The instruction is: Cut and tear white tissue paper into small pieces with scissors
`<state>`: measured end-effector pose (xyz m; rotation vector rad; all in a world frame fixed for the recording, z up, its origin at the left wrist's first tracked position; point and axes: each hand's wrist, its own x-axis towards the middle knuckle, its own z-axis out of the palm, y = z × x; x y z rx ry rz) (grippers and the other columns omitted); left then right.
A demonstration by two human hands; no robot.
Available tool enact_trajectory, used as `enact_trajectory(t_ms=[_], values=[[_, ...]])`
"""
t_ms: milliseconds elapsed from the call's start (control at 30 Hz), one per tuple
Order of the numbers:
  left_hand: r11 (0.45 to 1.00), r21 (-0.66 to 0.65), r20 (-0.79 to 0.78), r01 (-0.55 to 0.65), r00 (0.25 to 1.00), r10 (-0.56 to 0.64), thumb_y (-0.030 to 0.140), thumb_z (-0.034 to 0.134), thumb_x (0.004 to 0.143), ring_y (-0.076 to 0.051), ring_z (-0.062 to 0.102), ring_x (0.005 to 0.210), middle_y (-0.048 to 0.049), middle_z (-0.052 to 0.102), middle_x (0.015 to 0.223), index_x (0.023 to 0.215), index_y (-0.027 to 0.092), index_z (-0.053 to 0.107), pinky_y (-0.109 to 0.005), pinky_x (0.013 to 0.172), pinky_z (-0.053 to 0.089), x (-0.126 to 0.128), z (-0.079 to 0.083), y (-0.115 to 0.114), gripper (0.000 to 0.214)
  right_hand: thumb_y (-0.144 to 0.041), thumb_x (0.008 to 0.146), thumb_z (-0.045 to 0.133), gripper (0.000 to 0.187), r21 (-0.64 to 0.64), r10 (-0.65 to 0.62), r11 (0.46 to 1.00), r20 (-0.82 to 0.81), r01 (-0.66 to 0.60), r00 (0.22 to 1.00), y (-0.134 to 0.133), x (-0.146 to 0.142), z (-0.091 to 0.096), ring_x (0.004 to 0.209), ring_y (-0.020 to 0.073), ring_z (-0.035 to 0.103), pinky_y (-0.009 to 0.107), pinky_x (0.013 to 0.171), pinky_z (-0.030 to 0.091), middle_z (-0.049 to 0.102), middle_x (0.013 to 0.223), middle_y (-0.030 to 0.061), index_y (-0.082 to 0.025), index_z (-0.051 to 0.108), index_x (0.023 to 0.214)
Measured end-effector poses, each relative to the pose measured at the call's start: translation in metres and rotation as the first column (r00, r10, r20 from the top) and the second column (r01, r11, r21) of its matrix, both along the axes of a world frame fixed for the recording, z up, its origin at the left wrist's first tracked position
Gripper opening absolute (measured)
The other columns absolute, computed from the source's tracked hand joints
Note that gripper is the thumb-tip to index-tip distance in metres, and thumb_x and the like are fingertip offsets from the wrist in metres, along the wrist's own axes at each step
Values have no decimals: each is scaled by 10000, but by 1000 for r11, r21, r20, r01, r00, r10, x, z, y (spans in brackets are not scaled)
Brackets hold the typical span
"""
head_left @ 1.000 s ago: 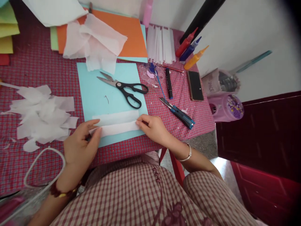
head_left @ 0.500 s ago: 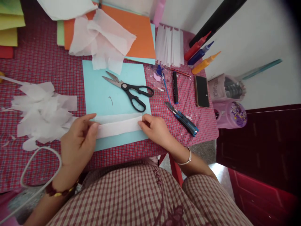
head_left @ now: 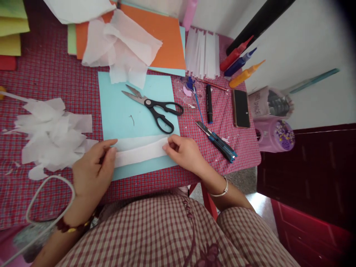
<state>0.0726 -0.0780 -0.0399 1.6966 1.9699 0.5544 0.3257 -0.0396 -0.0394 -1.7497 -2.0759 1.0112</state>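
A partly folded strip of thin white tissue paper [head_left: 141, 152] stretches between my two hands, low over a light blue sheet [head_left: 111, 107]. My left hand [head_left: 96, 167] pinches its left end between thumb and fingers. At the right end, the thumb and curled fingers of my right hand [head_left: 182, 150] grip the strip. Just beyond it, a pair of scissors with black handles [head_left: 150, 105] lies partly spread on the blue sheet, blades pointing left. A pile of white tissue pieces [head_left: 52, 133] sits beside my left hand.
Crumpled tissue [head_left: 122, 44] covers part of an orange sheet [head_left: 167, 33]. To the right lie a utility knife [head_left: 218, 142] with its blade out, a black marker [head_left: 208, 104] and a phone [head_left: 241, 108]. White paper strips [head_left: 202, 53] and paint bottles [head_left: 236, 55] stand farther back.
Both hands keep hold of the tissue strip, almost in place. My left index finger has lowered slightly toward the thumb. The whole view has shifted a little.
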Motion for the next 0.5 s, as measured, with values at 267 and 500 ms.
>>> enact_trajectory(t_ms=[267, 500], values=[[929, 162, -143, 332, 940, -311, 370, 642, 832, -275, 637, 862, -59, 693, 894, 1169, 234, 607, -434, 820, 467, -1, -17, -2, 365, -244, 875, 613, 76, 106, 172, 981, -60, -165, 983, -6, 8, -3, 741, 118, 569, 252, 660, 396, 617, 871, 13, -187, 645, 836], [937, 200, 5, 288, 956, -294, 211, 570, 791, -255, 646, 897, -53, 704, 912, 771, 233, 637, -455, 847, 485, 0, -5, -18, 73, -181, 882, 568, 82, 323, 226, 944, -497, -63, 838, -26, 19, -8, 891, 166, 616, 315, 733, 498, 646, 982, 65, -208, 641, 907]])
